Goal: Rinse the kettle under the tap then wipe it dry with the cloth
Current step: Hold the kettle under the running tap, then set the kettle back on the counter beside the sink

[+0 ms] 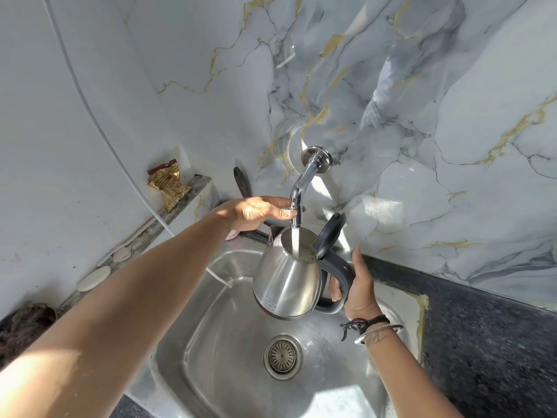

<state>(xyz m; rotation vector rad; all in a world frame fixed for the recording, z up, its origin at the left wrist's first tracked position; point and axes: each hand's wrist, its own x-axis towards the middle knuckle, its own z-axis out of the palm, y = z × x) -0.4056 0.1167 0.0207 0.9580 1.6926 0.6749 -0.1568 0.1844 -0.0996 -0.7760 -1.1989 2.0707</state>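
Kettle (287, 274), shiny steel with a dark plastic handle and raised lid, hangs over the steel sink (211, 342) beneath the chrome wall tap (301, 188), water streaming into its mouth. Right hand (360, 285) wraps the handle, fingers partly hidden behind it. Left hand (256, 212) curls at the tap's knob; its fingertips are hidden, grip unclear.

Brushed stainless steel is being shown on the kettle (287, 277), with a matt dark plastic handle (339, 277) and lid (329, 233). The tap (301, 188) is being seen as polished chrome, the sink (229, 342) as dull scuffed steel, the wall (422, 116) as glossy marble-look panelling, the table (488, 336) as speckled dark stone.
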